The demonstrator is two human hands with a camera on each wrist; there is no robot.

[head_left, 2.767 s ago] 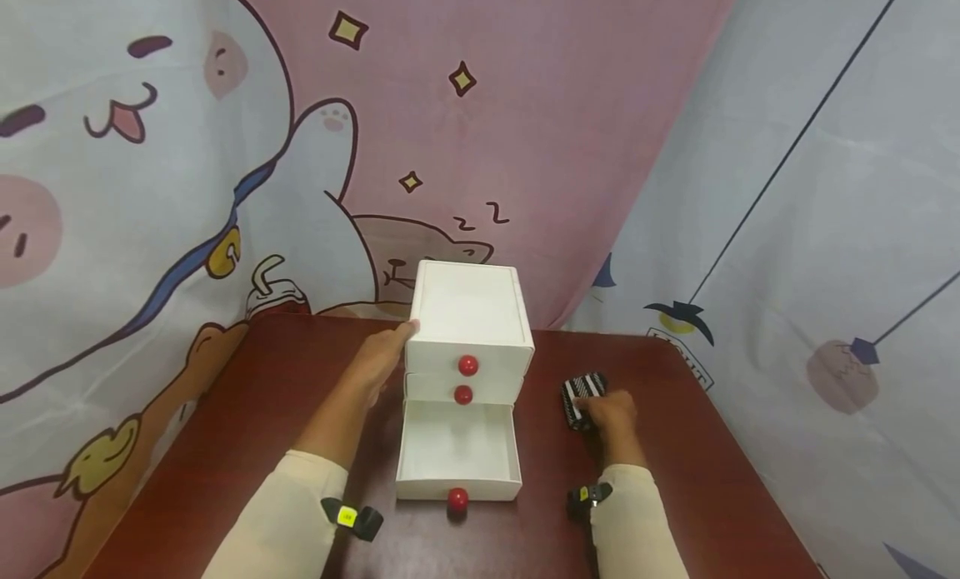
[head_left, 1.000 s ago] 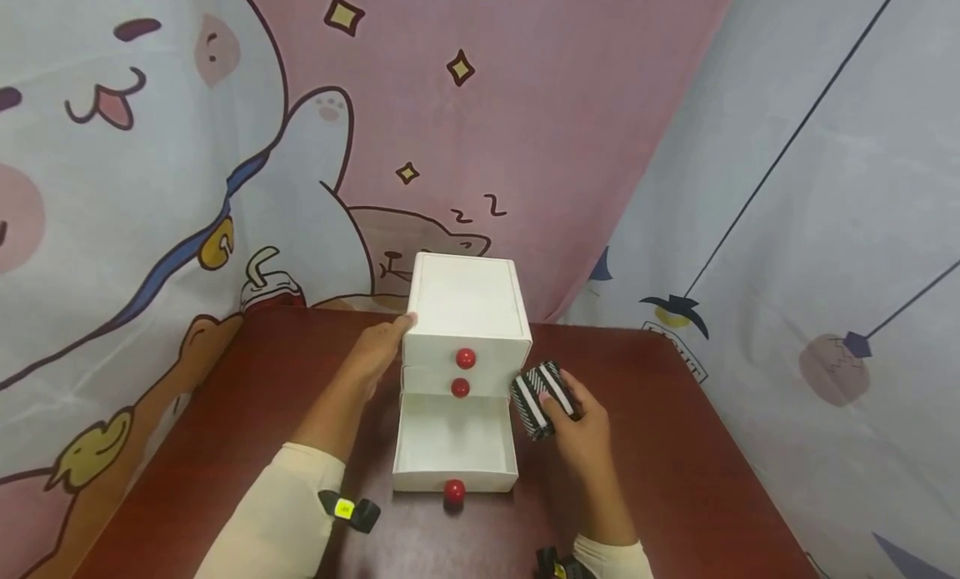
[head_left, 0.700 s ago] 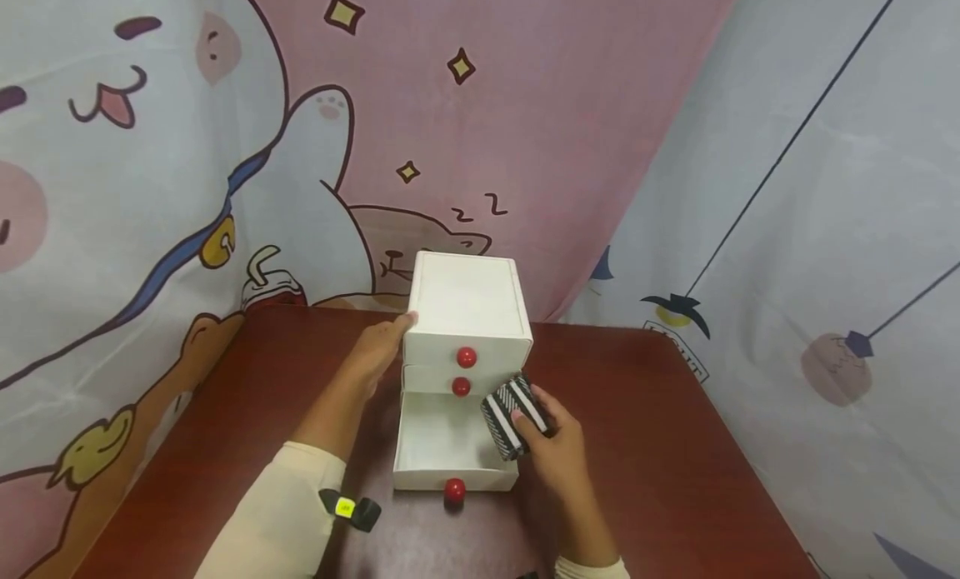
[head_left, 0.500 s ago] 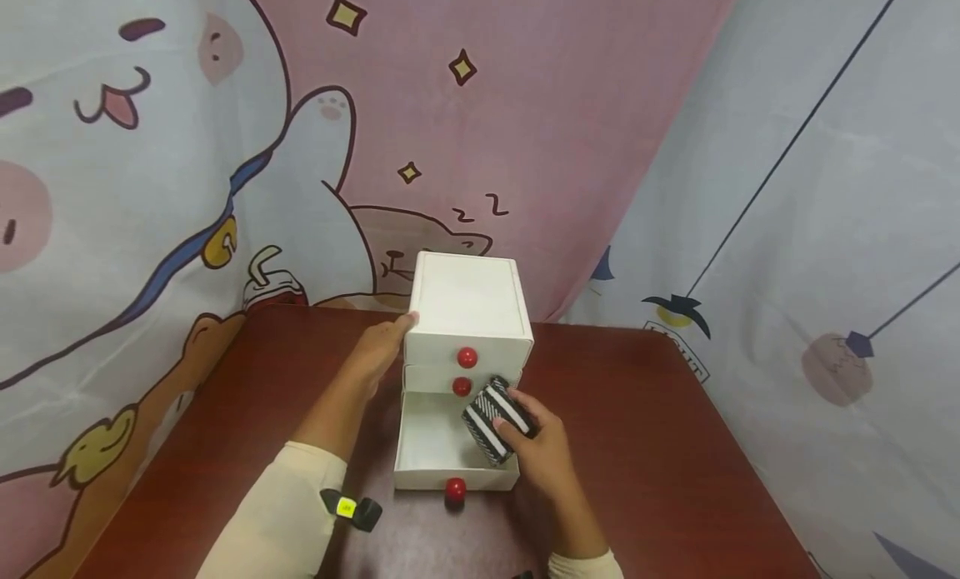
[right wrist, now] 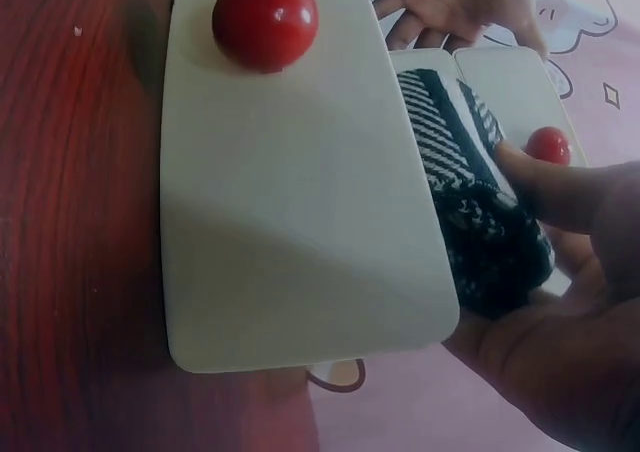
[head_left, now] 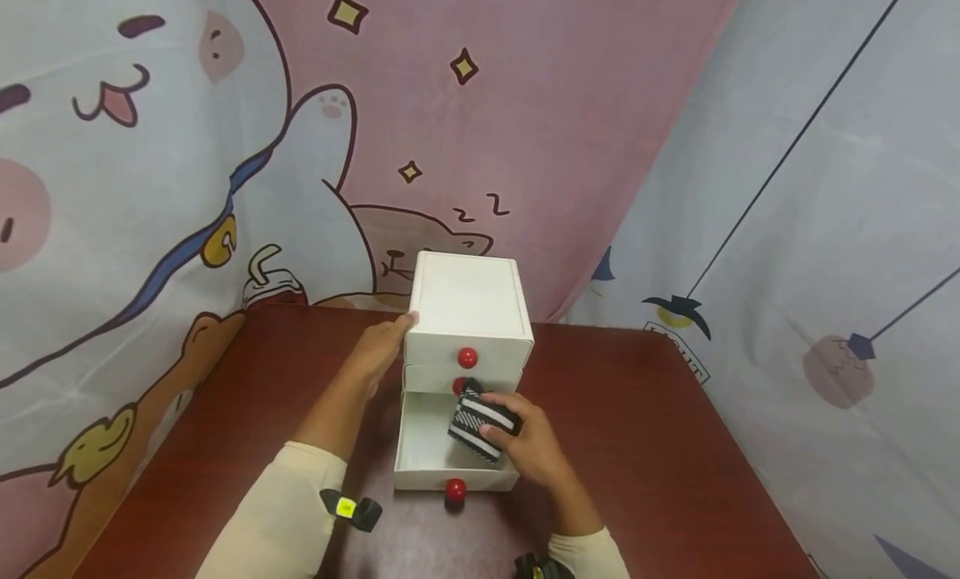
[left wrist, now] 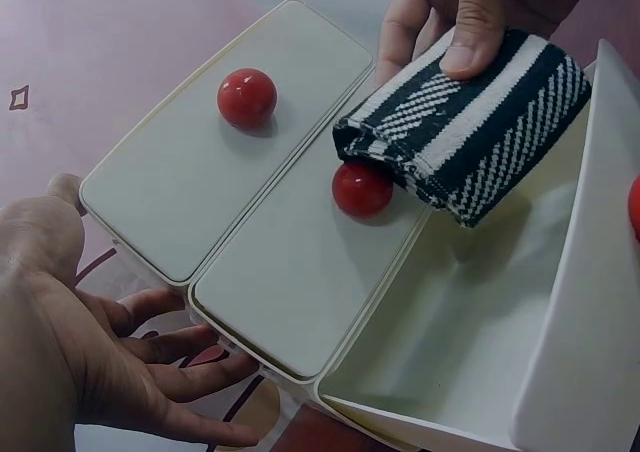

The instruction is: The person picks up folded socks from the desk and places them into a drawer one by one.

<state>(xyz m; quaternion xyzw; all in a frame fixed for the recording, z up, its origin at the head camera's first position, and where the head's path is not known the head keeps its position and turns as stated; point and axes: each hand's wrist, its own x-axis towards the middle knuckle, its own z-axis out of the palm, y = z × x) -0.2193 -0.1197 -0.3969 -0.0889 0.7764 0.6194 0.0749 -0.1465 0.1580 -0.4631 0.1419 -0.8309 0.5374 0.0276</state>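
Note:
A white drawer unit [head_left: 471,296] with red knobs stands on the table, its bottom drawer [head_left: 422,437] pulled out. My right hand [head_left: 531,441] pinches a folded black-and-white patterned woven cloth [head_left: 474,421], thumb on top. In the head view, the cloth overlaps the drawer's right half and part of the middle red knob. The left wrist view shows the cloth [left wrist: 475,122] tilted above the drawer's hollow. My left hand [head_left: 377,352] rests at the unit's left side, fingers fairly straight along it and thumb at the top edge.
The reddish-brown table [head_left: 645,446] reaches back to the hanging cartoon-print cloths [head_left: 555,146]. Both upper drawers are closed. The bottom drawer's front, with its red knob [head_left: 455,490], juts toward me. Dark straps with small devices sit on both cream sleeves [head_left: 262,512].
My right hand picked up the cloth from the table right of the unit and brought it left, over the open bottom drawer. The left hand has stayed against the unit's side.

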